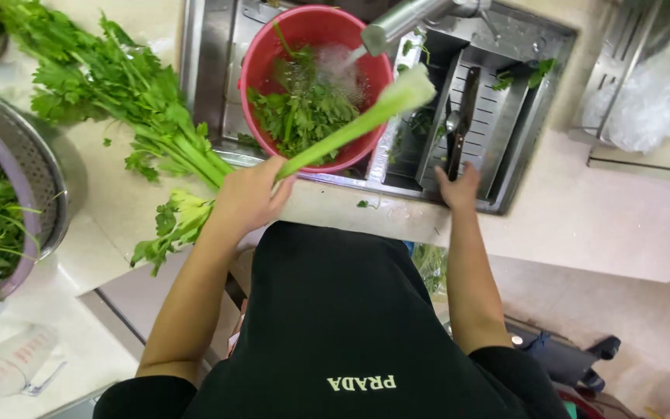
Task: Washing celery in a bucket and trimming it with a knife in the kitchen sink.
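Celery stalk held over the sink edge

Left hand (248,195) grips a celery stalk (354,124) angled above the red basin (261,46); right hand (459,188) closes on scissors (459,128) in the steel sink (521,147) rack.

Pale countertop (583,209) (celery bunch (118,93), colander (40,178))

Celery stalk (350,128): long, pale green, leafy end low-left, cut end raised over red basin (261,54) with wet greens in sink.

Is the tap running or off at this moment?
Running: water streams from the tap into the red bowl of greens, splashing white where it lands.
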